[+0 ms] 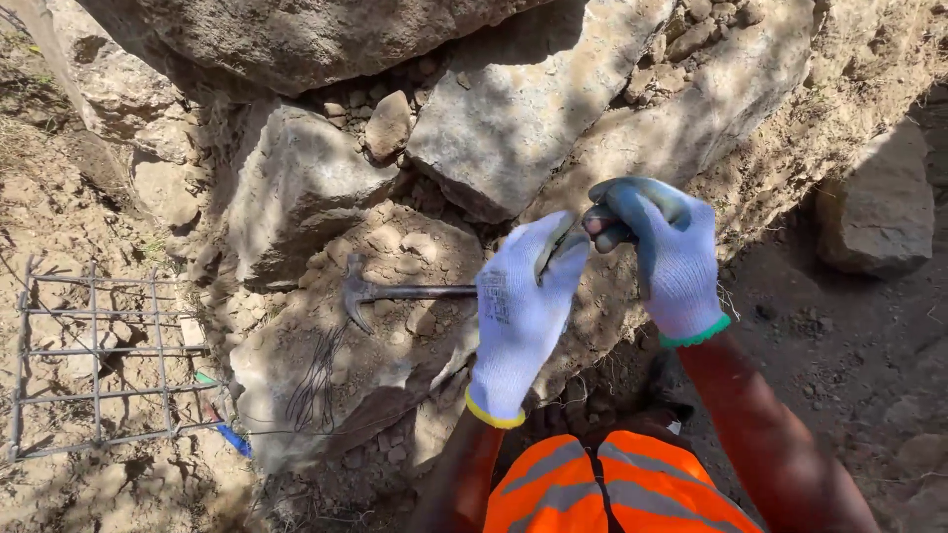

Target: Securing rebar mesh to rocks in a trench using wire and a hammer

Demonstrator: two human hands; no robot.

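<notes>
In the middle of the frame both gloved hands are raised close together in front of a rough stone wall [513, 128]. The left hand [518, 316], in a white glove with a yellow cuff, is curled, and a thin grey piece [555, 247], maybe a bent wire or a small nail, is pinched at its fingertips. The right hand [664, 259], in a white glove with blue-grey coating and a green cuff, is closed around the other end of the same piece, so it seems to be held steady from two sides. A hammer [395, 292] is laid on a flat stone [326, 395] at centre left, its head towards the left, probably put there so that both hands are free and the tool is near. Under it a loose bundle of thin dark wire [314, 390] is lying on the same stone. A grid of welded steel mesh [94, 355] is seen at the lower left, on the earth. The end of the hammer handle is hidden behind the left hand, and the exact shape of the pinched piece cannot be made out. An orange vest [602, 489] with grey stripes is cut off by the lower edge.
</notes>
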